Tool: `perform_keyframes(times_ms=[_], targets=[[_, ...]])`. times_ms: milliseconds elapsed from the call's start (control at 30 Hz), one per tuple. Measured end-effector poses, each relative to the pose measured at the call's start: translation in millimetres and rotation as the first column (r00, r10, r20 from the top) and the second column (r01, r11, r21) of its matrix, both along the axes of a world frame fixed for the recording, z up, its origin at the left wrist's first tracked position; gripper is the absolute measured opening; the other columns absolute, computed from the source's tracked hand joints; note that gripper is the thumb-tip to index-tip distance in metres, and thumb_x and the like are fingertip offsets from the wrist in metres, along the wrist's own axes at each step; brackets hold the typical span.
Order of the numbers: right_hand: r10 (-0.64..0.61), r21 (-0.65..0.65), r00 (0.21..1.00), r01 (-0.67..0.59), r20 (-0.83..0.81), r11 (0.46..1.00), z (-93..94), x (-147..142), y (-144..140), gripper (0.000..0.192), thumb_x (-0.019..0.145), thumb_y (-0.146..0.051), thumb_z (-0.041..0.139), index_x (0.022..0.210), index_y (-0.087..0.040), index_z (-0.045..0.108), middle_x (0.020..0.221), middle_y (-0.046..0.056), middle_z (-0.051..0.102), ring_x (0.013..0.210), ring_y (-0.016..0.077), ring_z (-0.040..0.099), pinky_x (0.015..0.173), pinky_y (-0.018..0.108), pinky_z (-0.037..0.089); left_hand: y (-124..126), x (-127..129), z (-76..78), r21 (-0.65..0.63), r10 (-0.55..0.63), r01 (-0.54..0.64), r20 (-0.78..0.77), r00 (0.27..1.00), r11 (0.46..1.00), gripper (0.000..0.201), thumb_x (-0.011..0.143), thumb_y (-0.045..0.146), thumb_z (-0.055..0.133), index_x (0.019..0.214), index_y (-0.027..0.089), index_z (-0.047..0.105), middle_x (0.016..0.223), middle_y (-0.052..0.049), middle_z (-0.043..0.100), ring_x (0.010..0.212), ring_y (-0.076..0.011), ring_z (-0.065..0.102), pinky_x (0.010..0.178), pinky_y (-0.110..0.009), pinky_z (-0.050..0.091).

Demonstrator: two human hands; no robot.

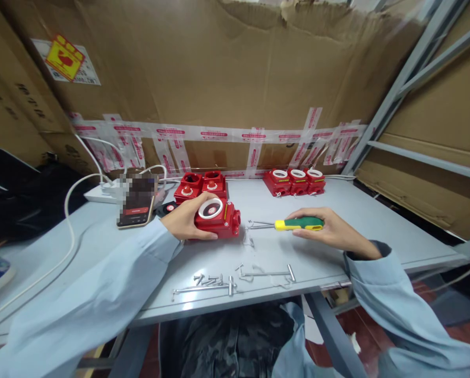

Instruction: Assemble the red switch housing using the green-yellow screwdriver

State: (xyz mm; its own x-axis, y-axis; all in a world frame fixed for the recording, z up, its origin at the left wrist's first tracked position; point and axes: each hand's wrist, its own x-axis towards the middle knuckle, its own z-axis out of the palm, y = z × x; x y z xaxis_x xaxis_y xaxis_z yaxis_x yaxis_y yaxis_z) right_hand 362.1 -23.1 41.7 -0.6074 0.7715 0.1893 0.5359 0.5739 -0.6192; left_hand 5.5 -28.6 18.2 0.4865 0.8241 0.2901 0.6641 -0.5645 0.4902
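Squarely at the table's middle, the left hand (185, 219) clasps a red switch housing (218, 218), pinning it flat so its round face points up. Just right, the right hand (329, 229) lies curled over a green-and-yellow screwdriver (288, 224), whose tip points toward the housing; loose screws (209, 281) wait near the front edge.

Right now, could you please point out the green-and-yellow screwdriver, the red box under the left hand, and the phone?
green-and-yellow plastic-handled screwdriver (300, 224): head view, on its green handle.
red plastic box (223, 220): head view, its front side.
phone (135, 212): head view, its screen.
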Motion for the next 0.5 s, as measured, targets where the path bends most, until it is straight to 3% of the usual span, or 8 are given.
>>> perform_keyframes(times_ms=[167, 500], targets=[[0.015, 0.002, 1.000, -0.015, -0.027, 1.000, 1.2, -7.2, -1.2, 0.037, 0.076, -0.044, 0.067, 0.101, -0.017, 0.068, 0.097, 0.005, 0.071, 0.084, 0.0178, 0.066, 0.076, 0.028, 0.052, -1.3, -0.5, 1.0, 0.004, -0.029, 0.029, 0.046, 0.998, 1.000, 0.068, 0.061, 0.045, 0.077, 0.111, 0.019, 0.041, 0.105, -0.004, 0.060, 0.091, -0.0204, 0.061, 0.085, -0.031, 0.048], [0.021, -0.010, 1.000, -0.021, -0.015, 1.000, 2.5, -7.4, -4.6, 0.037, 0.077, -0.044, 0.066, 0.102, -0.017, 0.068, 0.093, 0.005, 0.070, 0.080, 0.0173, 0.065, 0.071, 0.029, 0.051, -2.3, 0.7, 1.2, -0.018, -0.020, 0.021, 0.047, 0.999, 1.000, 0.068, 0.061, 0.046, 0.076, 0.113, 0.020, 0.040, 0.108, -0.005, 0.060, 0.095, -0.0225, 0.060, 0.088, -0.034, 0.047]])
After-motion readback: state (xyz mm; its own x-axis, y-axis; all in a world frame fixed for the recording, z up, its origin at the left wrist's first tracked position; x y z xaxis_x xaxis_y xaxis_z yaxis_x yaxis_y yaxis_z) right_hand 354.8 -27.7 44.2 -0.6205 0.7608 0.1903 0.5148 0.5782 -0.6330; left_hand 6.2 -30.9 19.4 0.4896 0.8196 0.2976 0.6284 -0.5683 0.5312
